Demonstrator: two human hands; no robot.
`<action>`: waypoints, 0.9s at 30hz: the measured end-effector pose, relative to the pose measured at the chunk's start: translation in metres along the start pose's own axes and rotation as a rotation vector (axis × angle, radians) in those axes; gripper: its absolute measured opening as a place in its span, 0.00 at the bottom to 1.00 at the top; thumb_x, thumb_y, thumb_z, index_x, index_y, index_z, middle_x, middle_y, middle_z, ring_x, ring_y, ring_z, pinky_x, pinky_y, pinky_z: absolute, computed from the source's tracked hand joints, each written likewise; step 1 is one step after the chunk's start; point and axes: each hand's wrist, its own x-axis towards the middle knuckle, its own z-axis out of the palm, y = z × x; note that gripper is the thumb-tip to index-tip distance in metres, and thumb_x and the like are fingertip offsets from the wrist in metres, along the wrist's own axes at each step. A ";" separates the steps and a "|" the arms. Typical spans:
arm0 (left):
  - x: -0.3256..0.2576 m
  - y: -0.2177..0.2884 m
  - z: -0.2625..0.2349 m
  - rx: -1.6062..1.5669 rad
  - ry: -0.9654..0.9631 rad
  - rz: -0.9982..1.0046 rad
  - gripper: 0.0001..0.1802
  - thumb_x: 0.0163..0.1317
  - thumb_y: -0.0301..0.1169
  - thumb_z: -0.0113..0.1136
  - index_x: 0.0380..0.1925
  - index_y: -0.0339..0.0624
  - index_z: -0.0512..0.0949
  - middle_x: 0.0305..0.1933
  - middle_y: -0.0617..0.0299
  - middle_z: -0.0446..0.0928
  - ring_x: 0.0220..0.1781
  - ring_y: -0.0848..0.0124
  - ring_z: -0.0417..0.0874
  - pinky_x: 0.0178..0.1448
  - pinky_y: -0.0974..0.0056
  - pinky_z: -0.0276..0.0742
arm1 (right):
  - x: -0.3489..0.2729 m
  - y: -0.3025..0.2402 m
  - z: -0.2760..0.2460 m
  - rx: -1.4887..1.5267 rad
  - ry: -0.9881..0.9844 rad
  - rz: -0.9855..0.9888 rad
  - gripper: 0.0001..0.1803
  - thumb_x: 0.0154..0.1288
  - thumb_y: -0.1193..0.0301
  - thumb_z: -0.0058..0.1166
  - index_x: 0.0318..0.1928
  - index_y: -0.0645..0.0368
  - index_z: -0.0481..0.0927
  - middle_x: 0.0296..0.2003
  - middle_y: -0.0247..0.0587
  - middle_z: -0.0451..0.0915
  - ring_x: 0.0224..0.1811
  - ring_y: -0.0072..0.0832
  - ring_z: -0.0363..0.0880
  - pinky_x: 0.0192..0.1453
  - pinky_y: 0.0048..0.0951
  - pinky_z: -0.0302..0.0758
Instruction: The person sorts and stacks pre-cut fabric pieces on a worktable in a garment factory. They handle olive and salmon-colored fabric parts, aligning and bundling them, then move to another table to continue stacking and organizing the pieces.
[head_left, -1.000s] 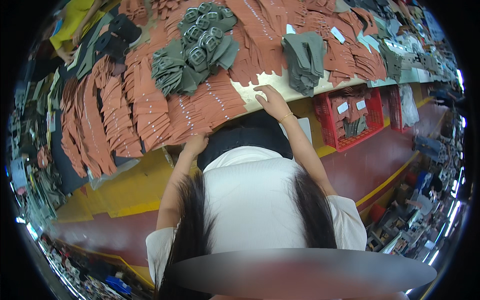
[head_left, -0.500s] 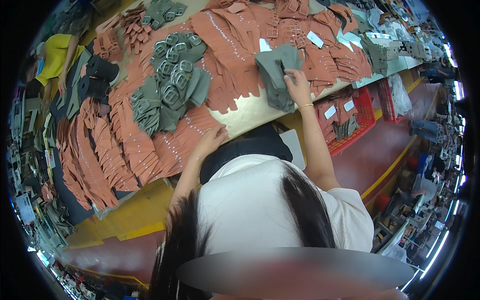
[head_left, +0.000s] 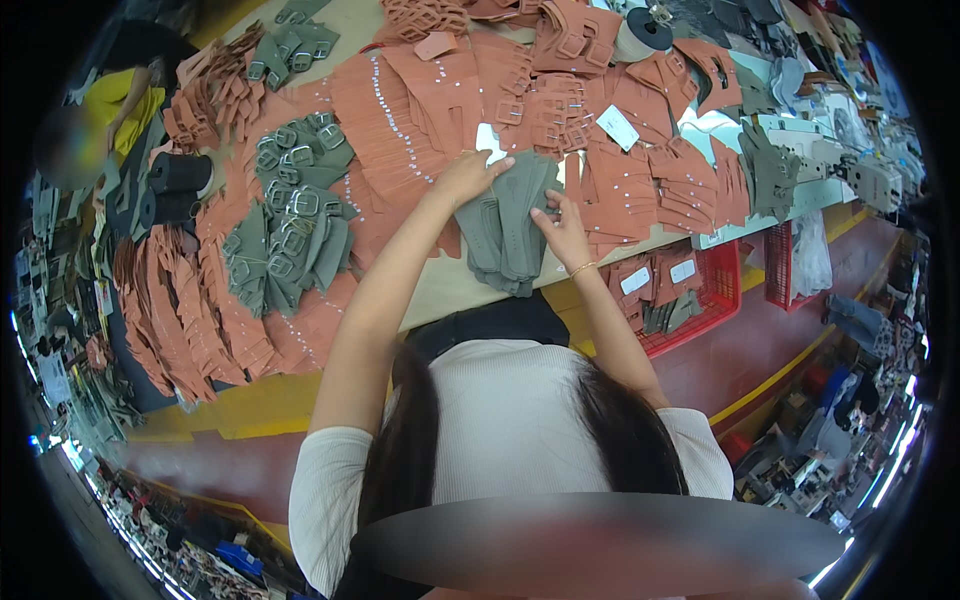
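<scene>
A stack of grey-green strap pieces (head_left: 515, 225), punched with small holes, lies at the table's near edge in front of me. My left hand (head_left: 473, 180) reaches over from the left and grips the far left corner of this stack, its fingertips partly hidden there. A white card (head_left: 489, 143) lies just beyond those fingers. At the stack's right edge is my right hand (head_left: 563, 228), its fingers loosely bent and apart, touching the side. Left of the stack, a heap of grey-green buckled straps (head_left: 295, 205) rests on layered terracotta strap pieces (head_left: 385, 120).
Terracotta buckled straps (head_left: 560, 105) cover the table's far side. A red basket (head_left: 722, 290) with more pieces stands below the table edge at right. Dark thread cones (head_left: 180, 175) stand at left, near a person in yellow (head_left: 135, 100). A sewing machine (head_left: 850, 170) is at far right.
My left hand has moved from the table's near edge to the far left corner of the grey-green stack. The stack's pieces now lie more spread, and my right hand has shifted along its right side.
</scene>
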 end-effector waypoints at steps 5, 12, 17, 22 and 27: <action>0.017 0.011 -0.002 0.062 -0.280 -0.132 0.47 0.57 0.68 0.48 0.52 0.30 0.75 0.55 0.38 0.75 0.60 0.48 0.74 0.62 0.53 0.69 | 0.001 -0.015 -0.006 0.293 -0.078 0.180 0.40 0.61 0.63 0.60 0.68 0.67 0.56 0.63 0.56 0.63 0.55 0.33 0.73 0.59 0.31 0.70; -0.039 0.034 -0.022 0.097 -0.263 0.071 0.51 0.38 0.60 0.70 0.51 0.26 0.70 0.50 0.35 0.76 0.55 0.48 0.78 0.56 0.56 0.74 | -0.017 -0.029 -0.008 0.509 -0.187 0.072 0.48 0.59 0.66 0.62 0.71 0.66 0.44 0.66 0.53 0.57 0.66 0.37 0.61 0.67 0.36 0.62; -0.068 0.039 -0.025 -0.137 -0.311 -0.070 0.55 0.35 0.51 0.76 0.58 0.25 0.63 0.51 0.36 0.75 0.53 0.51 0.79 0.56 0.59 0.74 | -0.037 -0.030 0.004 0.500 -0.172 -0.027 0.50 0.60 0.67 0.61 0.72 0.63 0.40 0.67 0.54 0.54 0.70 0.39 0.55 0.71 0.38 0.56; -0.112 0.010 -0.041 -0.639 -0.273 0.026 0.52 0.39 0.45 0.76 0.61 0.26 0.63 0.54 0.44 0.75 0.56 0.59 0.77 0.59 0.62 0.71 | -0.051 -0.051 -0.005 0.533 -0.317 -0.084 0.40 0.67 0.63 0.53 0.72 0.61 0.47 0.68 0.53 0.54 0.71 0.39 0.54 0.72 0.38 0.54; -0.183 -0.037 -0.050 -1.217 0.000 0.014 0.45 0.45 0.37 0.70 0.62 0.30 0.62 0.59 0.50 0.71 0.60 0.62 0.72 0.64 0.59 0.66 | -0.025 -0.071 -0.004 0.531 -0.272 0.022 0.29 0.75 0.51 0.35 0.66 0.58 0.61 0.63 0.43 0.66 0.66 0.34 0.63 0.65 0.36 0.62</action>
